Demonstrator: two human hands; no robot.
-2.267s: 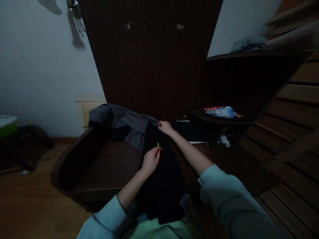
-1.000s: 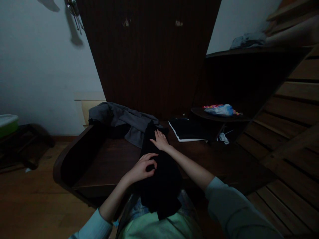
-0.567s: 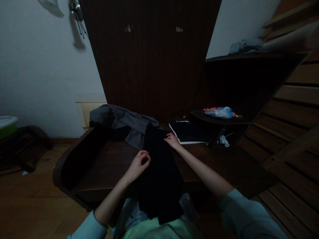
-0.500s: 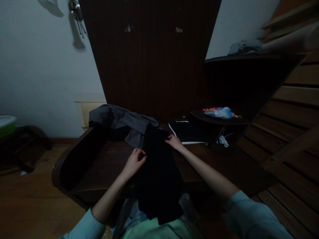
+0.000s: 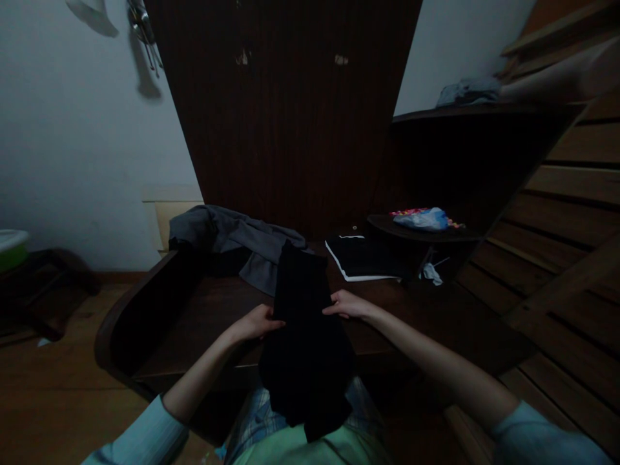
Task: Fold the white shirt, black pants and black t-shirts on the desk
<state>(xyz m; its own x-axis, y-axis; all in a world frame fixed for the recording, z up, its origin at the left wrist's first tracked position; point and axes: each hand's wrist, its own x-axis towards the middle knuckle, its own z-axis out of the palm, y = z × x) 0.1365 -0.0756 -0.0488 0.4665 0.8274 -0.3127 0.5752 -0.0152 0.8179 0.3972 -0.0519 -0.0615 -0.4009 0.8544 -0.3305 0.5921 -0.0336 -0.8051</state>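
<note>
A black garment [image 5: 305, 329] lies lengthwise before me, its far end on the dark wooden bench [image 5: 208, 329] and its near end across my lap. It is too dark to tell which kind of garment it is. My left hand [image 5: 259, 321] pinches its left edge, thumb on top. On the opposite edge my right hand [image 5: 345, 305] grips the cloth between thumb and fingers. Just beyond the far end, a crumpled grey garment [image 5: 242, 236] is heaped on the bench. To the right sits a flat black folded item [image 5: 363, 255] with white edges.
A corner shelf [image 5: 421, 234] holds a blue-white plastic bag [image 5: 426, 219]. Wooden slats [image 5: 571, 258] rise at the right. The bench's curved armrest [image 5: 116, 323] stands at the left, and a green basin [image 5: 13, 250] rests on a stool beyond it.
My right hand has moved down the garment's right edge toward me. My left hand has shifted slightly nearer and now grips the left edge. The view has shifted slightly.
</note>
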